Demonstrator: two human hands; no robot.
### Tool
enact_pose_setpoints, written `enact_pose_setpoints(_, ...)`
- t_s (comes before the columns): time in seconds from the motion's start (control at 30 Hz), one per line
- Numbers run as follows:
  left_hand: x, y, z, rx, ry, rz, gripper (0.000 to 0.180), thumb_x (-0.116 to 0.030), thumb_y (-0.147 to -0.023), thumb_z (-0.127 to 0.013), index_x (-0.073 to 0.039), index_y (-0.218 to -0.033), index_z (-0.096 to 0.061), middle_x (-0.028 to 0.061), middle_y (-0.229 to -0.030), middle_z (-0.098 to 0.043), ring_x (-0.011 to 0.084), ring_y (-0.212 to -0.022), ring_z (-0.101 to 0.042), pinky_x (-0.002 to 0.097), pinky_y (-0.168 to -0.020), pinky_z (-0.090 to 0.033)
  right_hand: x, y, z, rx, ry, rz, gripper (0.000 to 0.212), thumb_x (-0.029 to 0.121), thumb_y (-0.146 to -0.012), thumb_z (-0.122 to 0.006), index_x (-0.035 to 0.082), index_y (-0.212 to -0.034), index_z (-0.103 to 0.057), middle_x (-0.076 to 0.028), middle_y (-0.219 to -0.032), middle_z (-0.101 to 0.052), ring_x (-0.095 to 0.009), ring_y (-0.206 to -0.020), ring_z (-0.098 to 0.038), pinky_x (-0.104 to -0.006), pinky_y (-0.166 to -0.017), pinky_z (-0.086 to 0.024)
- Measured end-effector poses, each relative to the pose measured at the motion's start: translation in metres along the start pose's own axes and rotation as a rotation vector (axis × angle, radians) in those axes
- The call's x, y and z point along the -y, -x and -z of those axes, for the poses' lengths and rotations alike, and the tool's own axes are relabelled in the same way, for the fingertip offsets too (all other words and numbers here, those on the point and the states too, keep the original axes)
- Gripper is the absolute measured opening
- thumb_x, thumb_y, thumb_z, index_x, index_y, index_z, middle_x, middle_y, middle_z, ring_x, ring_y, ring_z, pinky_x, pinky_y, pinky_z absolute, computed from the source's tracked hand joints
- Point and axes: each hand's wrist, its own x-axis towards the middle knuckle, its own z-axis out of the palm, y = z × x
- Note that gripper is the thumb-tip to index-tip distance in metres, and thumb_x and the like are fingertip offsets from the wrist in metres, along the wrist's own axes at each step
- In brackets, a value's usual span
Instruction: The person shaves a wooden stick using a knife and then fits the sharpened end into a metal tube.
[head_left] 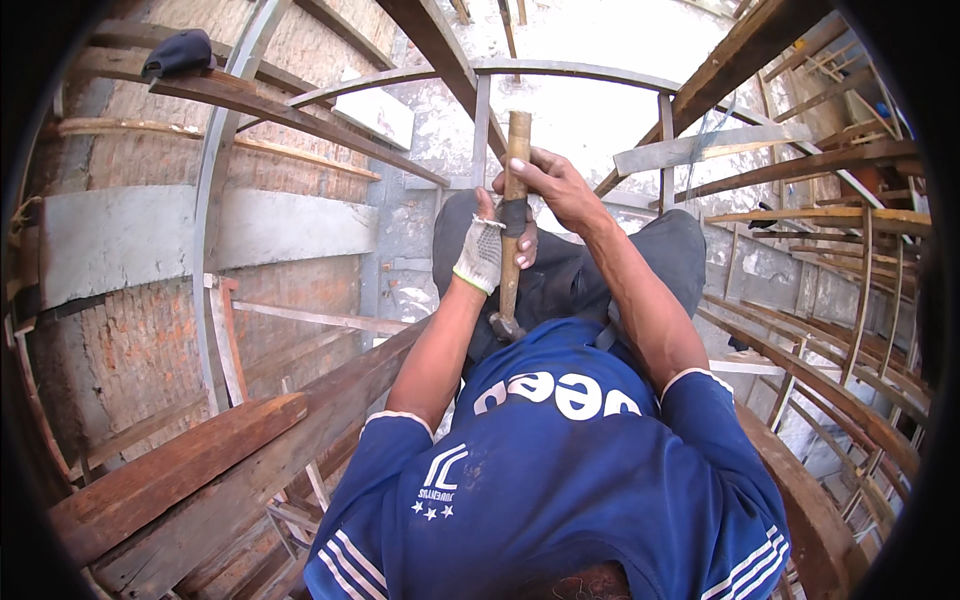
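A hammer [511,280] with a round wooden handle and a dark wrap around its middle is held upright over my lap. Its metal head [507,327] points down against my blue shirt. My left hand [484,250], in a whitish glove that leaves the fingers bare, is closed around the handle by the dark wrap, thumb up. Higher on the same handle, my bare right hand [562,190] grips with the thumb across the front; some of its fingers are hidden behind the wood.
Wooden beams surround me, including a thick plank [180,470] at lower left and a slanting beam [745,60] at upper right. A dark cap [180,53] rests on a beam at upper left. A curved grey bar [575,68] crosses ahead. Brick wall [290,290] shows leftward.
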Motion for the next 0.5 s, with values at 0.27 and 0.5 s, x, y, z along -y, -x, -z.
enact_pose_setpoints(0.27, -0.009, 0.011, -0.024, -0.428, -0.515, -0.029, 0.046, -0.053, -0.105, -0.053, -0.007, -0.105, -0.061, 0.0061, -0.072, -0.061, 0.0157, -0.056, -0.059, 0.0270, -0.050, -0.049, -0.026, 0.023, 0.013, -0.306, 0.121, 0.070, 0.039, 0.027, -0.101, -0.068, -0.003, -0.126, -0.060, -0.012, -0.109, -0.067, -0.018, -0.099, -0.066, -0.0329, -0.086, -0.056)
enact_pose_setpoints(0.5, -0.005, 0.011, -0.027, -0.445, -0.496, -0.100, 0.040, -0.045, -0.107, -0.054, -0.007, -0.099, -0.062, 0.0036, -0.074, -0.062, 0.0136, -0.058, -0.060, 0.0271, -0.052, -0.049, -0.010, 0.057, -0.018, -0.286, 0.659, 0.430, 0.026, 0.006, -0.086, -0.080, -0.002, -0.106, -0.065, -0.010, -0.092, -0.063, -0.019, -0.081, -0.068, -0.0308, -0.067, -0.059)
